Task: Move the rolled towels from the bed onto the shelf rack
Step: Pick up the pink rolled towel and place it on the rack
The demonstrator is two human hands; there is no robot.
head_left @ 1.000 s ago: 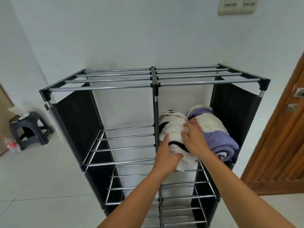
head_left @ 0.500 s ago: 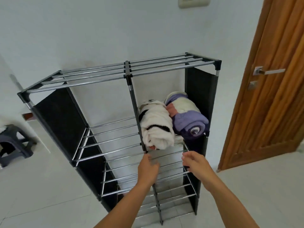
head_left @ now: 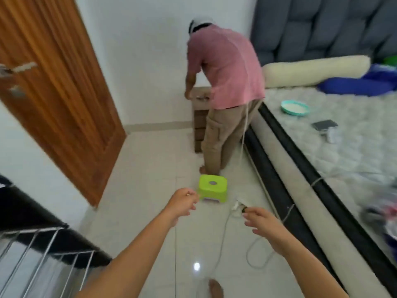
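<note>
The view has turned away from the shelf rack (head_left: 38, 244); only its metal bars and black side panel show at the lower left. The bed (head_left: 335, 151), with a fluffy white cover, runs along the right. A blurred pile of cloth (head_left: 384, 214) lies at its near right edge; I cannot tell whether it holds rolled towels. My left hand (head_left: 182, 204) and my right hand (head_left: 263, 221) are stretched out over the floor, both empty. The left fingers are loosely curled and the right fingers spread.
A person in a pink shirt (head_left: 223, 67) bends over a small wooden cabinet (head_left: 199, 117) ahead. A green stool (head_left: 211, 188) and a white cable with a power strip (head_left: 238, 208) lie on the tiled floor. The wooden door (head_left: 53, 89) stands at the left. A bolster (head_left: 315, 70), teal dish (head_left: 295, 107) and phone (head_left: 324, 124) are on the bed.
Both hands let go of the black-and-white towel on the rack and drew back. The view swung right, from the rack to the floor and bed.
</note>
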